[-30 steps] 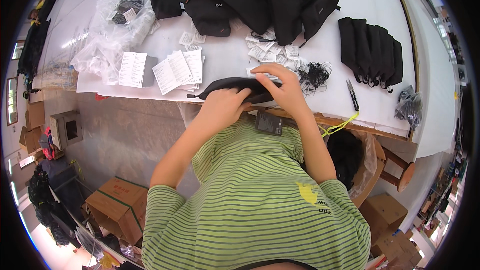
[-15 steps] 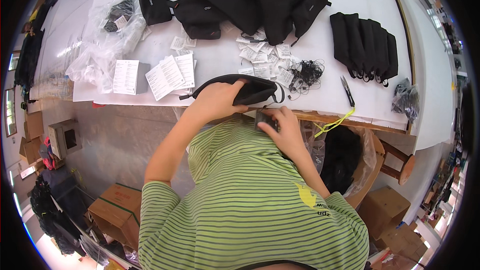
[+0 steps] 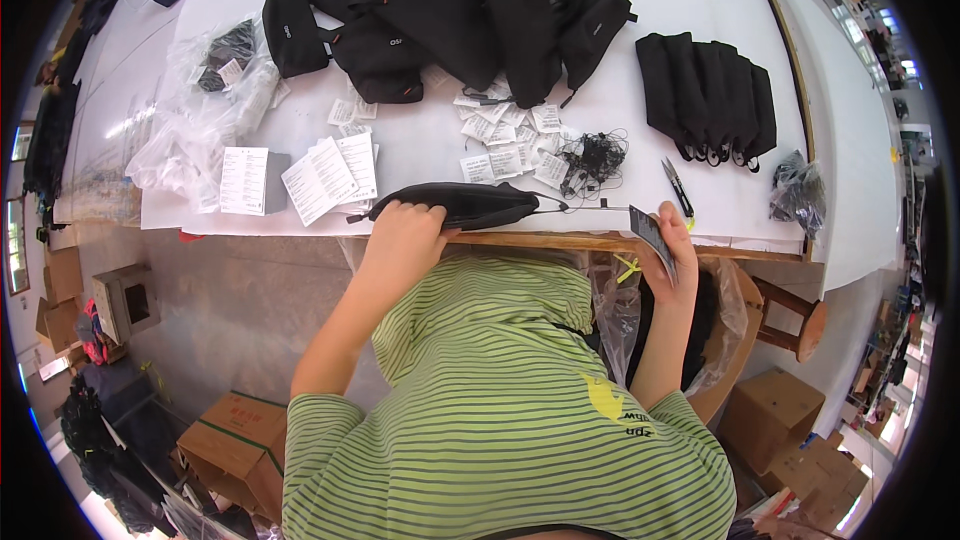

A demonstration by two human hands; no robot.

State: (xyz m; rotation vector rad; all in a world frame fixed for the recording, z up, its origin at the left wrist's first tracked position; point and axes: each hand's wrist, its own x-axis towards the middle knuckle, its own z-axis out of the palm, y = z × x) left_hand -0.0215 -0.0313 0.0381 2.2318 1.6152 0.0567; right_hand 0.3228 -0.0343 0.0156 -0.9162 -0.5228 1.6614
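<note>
A person in a green striped shirt [image 3: 500, 390] steadies a slim black pouch [image 3: 460, 204] at the near edge of a white surface [image 3: 415, 150], its dark tag [image 3: 652, 232] held out to the right.
The left hand [image 3: 405, 240] has its fingers curled over the pouch's near side, hiding part of it; the right hand [image 3: 674, 252] grips the tag, whose print is too small to read. The pouch lies lengthwise left to right, small tab leftward, and a thin cord [image 3: 600, 208] runs nearly straight from its right end to the tag. Half a second earlier, the tag hung close to that end and the pouch gaped wider. Beyond sit snips [image 3: 680, 190], tangled black cords [image 3: 594, 162] and white labels [image 3: 505, 135]; farther off, a heap of black bags [image 3: 440, 20] is cut off at the top.
</note>
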